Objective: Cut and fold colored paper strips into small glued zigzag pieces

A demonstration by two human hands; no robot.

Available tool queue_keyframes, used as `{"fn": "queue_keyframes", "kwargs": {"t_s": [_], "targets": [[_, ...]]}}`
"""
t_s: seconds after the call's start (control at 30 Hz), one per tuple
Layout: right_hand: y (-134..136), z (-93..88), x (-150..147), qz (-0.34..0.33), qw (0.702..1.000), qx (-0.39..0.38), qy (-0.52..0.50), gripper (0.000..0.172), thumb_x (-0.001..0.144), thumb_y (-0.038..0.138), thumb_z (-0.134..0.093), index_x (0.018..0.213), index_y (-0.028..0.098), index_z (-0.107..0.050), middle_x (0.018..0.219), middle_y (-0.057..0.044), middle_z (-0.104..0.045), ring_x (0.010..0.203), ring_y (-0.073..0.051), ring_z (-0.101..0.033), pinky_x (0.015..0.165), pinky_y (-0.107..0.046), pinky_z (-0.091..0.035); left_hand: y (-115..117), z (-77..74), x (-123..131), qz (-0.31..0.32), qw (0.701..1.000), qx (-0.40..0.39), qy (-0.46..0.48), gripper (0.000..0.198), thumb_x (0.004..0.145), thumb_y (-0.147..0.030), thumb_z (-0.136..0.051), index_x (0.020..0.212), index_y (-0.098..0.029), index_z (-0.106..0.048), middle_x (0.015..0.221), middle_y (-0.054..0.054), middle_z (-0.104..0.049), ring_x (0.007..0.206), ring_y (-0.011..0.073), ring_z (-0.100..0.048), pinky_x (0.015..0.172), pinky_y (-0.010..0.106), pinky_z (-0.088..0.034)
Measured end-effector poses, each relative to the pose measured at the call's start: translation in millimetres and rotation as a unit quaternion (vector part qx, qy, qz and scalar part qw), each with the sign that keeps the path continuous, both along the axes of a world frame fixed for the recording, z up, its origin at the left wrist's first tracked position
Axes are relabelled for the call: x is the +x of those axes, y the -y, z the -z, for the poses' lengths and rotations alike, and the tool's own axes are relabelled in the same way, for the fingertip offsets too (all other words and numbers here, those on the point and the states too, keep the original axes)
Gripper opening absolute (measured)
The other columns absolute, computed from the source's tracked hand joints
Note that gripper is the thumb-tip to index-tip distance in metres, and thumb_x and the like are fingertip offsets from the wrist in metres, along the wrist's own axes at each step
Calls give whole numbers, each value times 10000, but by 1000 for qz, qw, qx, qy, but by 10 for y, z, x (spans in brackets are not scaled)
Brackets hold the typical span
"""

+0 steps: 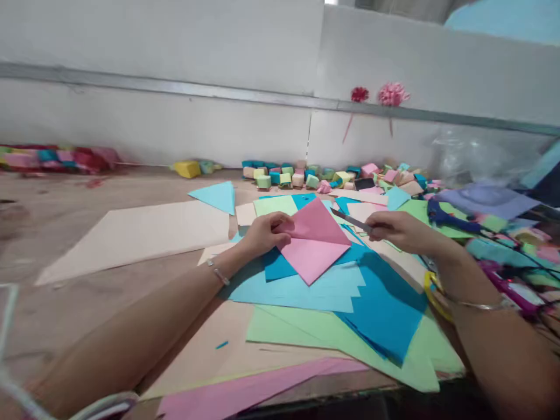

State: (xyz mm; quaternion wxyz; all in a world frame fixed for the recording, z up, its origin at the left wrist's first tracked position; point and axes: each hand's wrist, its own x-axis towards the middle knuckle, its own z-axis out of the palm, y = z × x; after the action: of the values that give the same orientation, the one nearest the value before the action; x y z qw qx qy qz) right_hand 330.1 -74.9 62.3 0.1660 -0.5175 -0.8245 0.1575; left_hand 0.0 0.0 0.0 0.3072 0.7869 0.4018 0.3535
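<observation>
Left hand (268,232): thumb and fingers pinch the left corner of a pink sheet (310,254), creased across its middle, lying over blue sheets (387,291). Right hand (396,230): closes round a thin knife (352,220), blade beside the pink sheet; contact is hard to tell. Nearer the front: light-blue sheets (297,291), green sheets (297,328). Worktop (26,245), rear: small coloured blocks (263,182) line the wall (219,131).
</observation>
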Motion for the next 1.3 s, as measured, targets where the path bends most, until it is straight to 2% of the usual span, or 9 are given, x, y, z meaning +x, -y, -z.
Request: {"fn": "queue_keyframes", "kwargs": {"t_s": [0.2,0.43,0.53,0.63,0.8,0.97,1.17,1.23,1.3], "targets": [[-83,74,38,47,998,28,6,180,830,249,-447,803,199,-618,736,-20,-617,702,-179,-549,642,-289,-394,29,-26,6,-3,1000,-13,15,276,636,-168,-694,911,-171,-711,857,13,-697,685,121,-549,608,237,-418],[-72,96,91,99,991,51,-80,314,879,385,-467,1065,201,-640,802,-32,-633,684,-170,-558,619,-281,-418,27,-11,7,-22,999,-26,30,273,600,-191,-740,871,-163,-736,704,-8,-665,633,119,-546,563,232,-426],[-79,93,97,78,992,74,-60,332,817,470,-583,995,199,-656,819,-32,-636,671,-160,-533,604,-277,-400,9,2,-1,-34,998,-33,47,300,600,-211,-754,895,-161,-746,747,15,-696,671,143,-595,571,243,-470],[-85,85,120,71,994,64,-57,306,820,470,-580,926,197,-670,776,-31,-639,667,-165,-544,599,-277,-405,-3,14,-10,-37,996,-41,66,330,618,-242,-767,936,-153,-758,864,65,-738,751,186,-653,637,288,-534],[-75,62,174,105,991,57,-63,305,825,456,-562,903,196,-701,754,-36,-668,696,-194,-598,626,-292,-434,-14,35,-19,-30,994,-50,96,407,661,-287,-760,1031,-118,-746,951,125,-748,785,234,-697,723,373,-588],[-33,1,214,139,987,59,-60,345,790,464,-579,898,170,-724,712,-42,-674,668,-195,-596,605,-292,-432,-16,18,-24,-33,994,-25,102,452,681,-299,-754,1105,-143,-725,1038,109,-738,917,267,-691,813,390,-581],[-6,-29,251,146,987,35,-50,350,783,462,-565,881,167,-725,750,-45,-697,647,-186,-591,585,-285,-450,9,-27,-42,-45,997,10,66,721,711,-284,-740,1386,-204,-500,813,44,-766,784,233,-703,747,364,-579],[-6,-30,254,146,988,30,-37,350,784,465,-558,872,172,-728,743,-41,-696,635,-183,-586,574,-282,-448,13,-19,-43,-43,996,30,67,659,728,-285,-720,1354,-188,-539,893,63,-768,830,245,-708,779,377,-579],[-6,-32,255,143,989,26,-28,351,789,466,-552,873,175,-730,738,-38,-694,630,-180,-583,569,-278,-446,12,-1,-40,-37,995,48,76,524,740,-275,-698,1253,-183,-634,1053,76,-742,976,266,-688,874,390,-559]]}}
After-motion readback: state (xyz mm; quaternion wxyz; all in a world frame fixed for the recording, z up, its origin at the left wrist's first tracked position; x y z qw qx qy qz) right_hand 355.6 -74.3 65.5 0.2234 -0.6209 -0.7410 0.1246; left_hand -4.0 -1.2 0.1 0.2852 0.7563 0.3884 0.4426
